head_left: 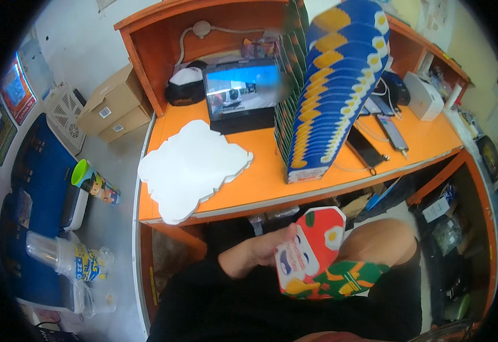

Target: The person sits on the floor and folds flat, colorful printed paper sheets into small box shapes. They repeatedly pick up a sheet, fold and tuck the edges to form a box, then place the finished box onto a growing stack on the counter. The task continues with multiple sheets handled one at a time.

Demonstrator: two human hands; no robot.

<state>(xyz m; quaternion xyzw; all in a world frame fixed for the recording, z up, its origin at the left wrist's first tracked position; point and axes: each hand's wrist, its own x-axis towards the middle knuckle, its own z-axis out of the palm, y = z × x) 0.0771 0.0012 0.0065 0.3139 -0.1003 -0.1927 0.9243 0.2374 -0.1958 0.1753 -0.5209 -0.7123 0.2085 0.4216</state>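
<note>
My left hand [263, 249] grips the left edge of a flat folded carton [311, 251] printed in red, white, green and orange, held low in front of my lap below the orange desk [260, 182]. My right forearm [383, 239] comes in from the right and ends behind the carton, so my right hand is hidden. On the desk just above, a tall leaning stack of blue and yellow folded cartons [331, 85] stands on edge, with green ones [289, 68] behind it.
A pile of white flat cut-outs [192, 165] lies on the desk's left part. A tablet screen [242, 91], a black cap [185, 85], two phones [391, 132] and a white device [423, 97] sit further back. Cardboard boxes [115, 105] and plastic cups [55, 251] are at left.
</note>
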